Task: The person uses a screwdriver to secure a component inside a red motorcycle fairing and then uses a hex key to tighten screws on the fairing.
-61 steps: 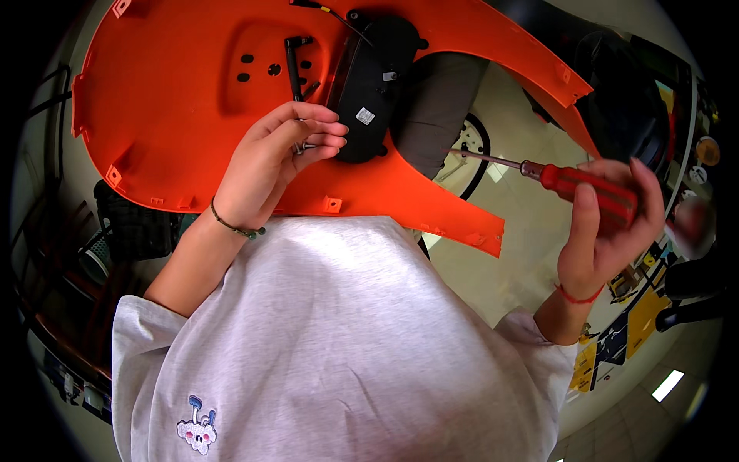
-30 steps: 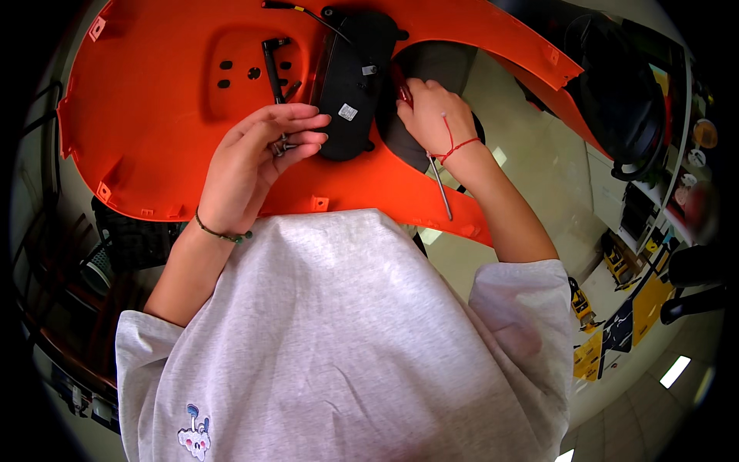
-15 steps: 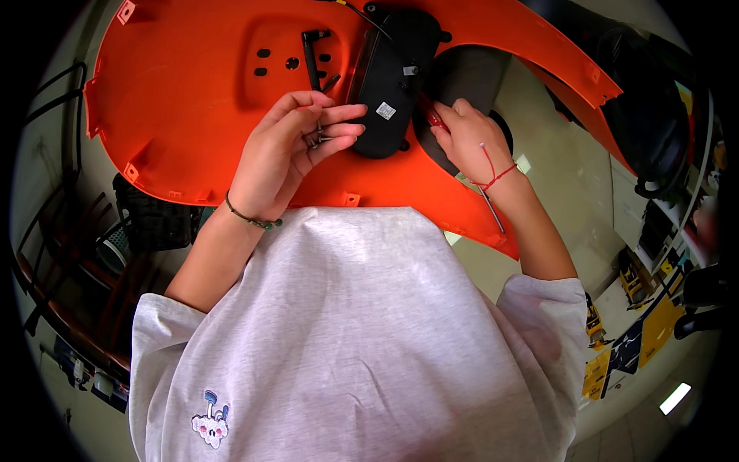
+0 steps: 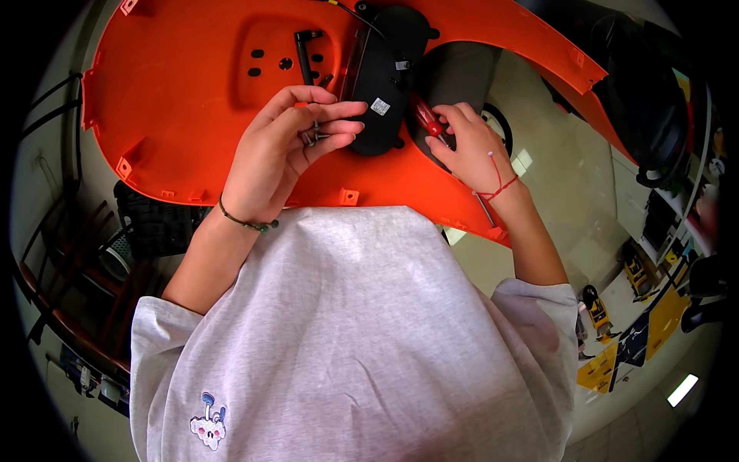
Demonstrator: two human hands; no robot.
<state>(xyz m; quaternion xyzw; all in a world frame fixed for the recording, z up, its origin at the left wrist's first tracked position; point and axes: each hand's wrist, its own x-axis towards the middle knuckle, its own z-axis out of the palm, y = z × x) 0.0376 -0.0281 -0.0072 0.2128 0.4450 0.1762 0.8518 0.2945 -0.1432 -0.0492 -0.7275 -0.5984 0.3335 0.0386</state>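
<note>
Pale floor [image 4: 573, 215] shows right of the black box [image 4: 396, 88], which lies on an orange panel [image 4: 169, 92]. Left of the box, the half-curled left hand [image 4: 277, 150] holds small screws [image 4: 312, 138], best cupped deeper; right of it, the right hand [image 4: 476, 148] is partly open at a red-handled screwdriver [image 4: 426, 115], its grip unclear.

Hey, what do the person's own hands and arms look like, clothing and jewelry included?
The left hand and right hand are gloveless. The left wears a thin dark bracelet with green beads; the right, a red cord bracelet with a small pale bead. The sleeves are short, loose and light grey.
</note>
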